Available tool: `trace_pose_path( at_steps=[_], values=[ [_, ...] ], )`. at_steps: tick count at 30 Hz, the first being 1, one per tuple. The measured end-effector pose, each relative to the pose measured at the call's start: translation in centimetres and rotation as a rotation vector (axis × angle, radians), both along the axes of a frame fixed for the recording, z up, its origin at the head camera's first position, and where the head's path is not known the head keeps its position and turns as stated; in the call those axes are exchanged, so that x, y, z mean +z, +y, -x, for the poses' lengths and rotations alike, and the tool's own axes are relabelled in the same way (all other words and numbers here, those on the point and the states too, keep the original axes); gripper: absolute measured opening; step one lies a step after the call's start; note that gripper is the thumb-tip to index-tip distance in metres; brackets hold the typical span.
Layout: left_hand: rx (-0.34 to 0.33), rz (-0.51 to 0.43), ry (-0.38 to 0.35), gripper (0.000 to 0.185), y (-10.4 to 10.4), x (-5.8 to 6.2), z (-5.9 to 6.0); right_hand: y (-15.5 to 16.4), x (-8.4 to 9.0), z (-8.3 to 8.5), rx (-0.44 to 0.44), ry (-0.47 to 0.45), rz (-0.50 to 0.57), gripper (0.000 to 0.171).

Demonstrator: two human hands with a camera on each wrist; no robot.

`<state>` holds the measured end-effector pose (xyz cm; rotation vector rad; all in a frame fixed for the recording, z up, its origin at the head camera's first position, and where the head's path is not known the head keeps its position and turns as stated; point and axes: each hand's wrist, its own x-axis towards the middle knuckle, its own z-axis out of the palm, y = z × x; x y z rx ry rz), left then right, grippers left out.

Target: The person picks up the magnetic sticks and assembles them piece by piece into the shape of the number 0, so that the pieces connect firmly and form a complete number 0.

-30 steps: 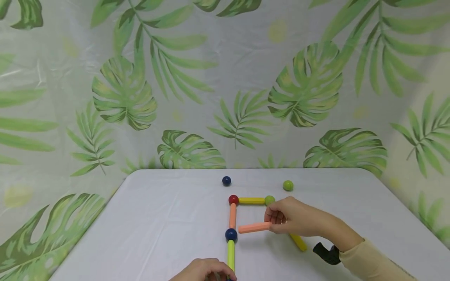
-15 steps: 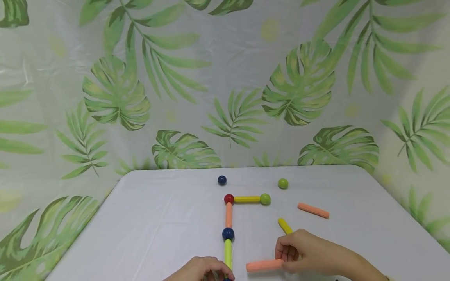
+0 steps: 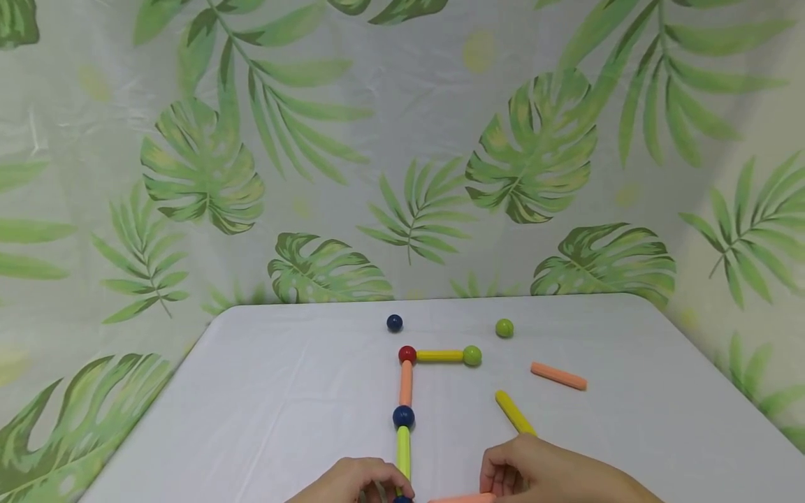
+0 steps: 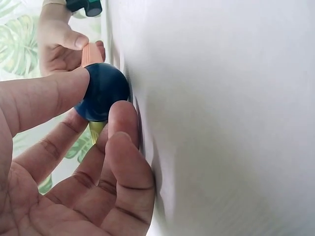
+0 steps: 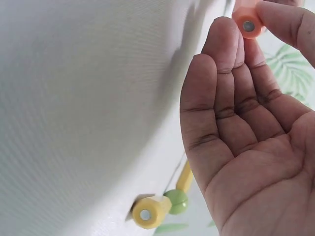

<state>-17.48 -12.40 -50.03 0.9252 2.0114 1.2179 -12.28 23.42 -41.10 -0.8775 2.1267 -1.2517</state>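
Note:
On the white table (image 3: 283, 391) lies a chain: green ball (image 3: 472, 355), yellow stick (image 3: 439, 355), red ball (image 3: 407, 354), orange stick (image 3: 406, 383), blue ball (image 3: 403, 417), lime stick (image 3: 403, 453). At the near edge my left hand (image 3: 383, 489) pinches a second blue ball (image 4: 106, 86) at the lime stick's near end, thumb on one side and fingers on the other. My right hand (image 3: 493, 485) pinches a loose orange stick (image 3: 462, 498) by one end (image 5: 248, 22). Its other end points at that ball (image 4: 91, 53), whether touching I cannot tell.
Loose pieces lie farther out: a blue ball (image 3: 394, 323), a green ball (image 3: 504, 327), an orange stick (image 3: 558, 376) and a yellow stick (image 3: 514, 412) just beyond my right hand. A leaf-printed curtain (image 3: 402, 140) hangs behind the table and around its sides.
My right hand has carried the orange stick from the middle of the chain down to the near edge, beside the ball in my left hand. The left hand stayed put.

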Motion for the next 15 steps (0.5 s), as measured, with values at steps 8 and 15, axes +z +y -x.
trace_pose_path(
  at_steps=[8, 15],
  values=[
    [-0.015, -0.022, 0.009, 0.023, 0.15, 0.05, 0.25, -0.19, -0.79, 0.52, -0.021, -0.104, 0.001, 0.010],
    [-0.031, -0.021, 0.050, 0.023, 0.35, -0.03, 0.57, -0.39, -0.88, 0.66, -0.035, -0.133, 0.000, 0.011]
  ],
)
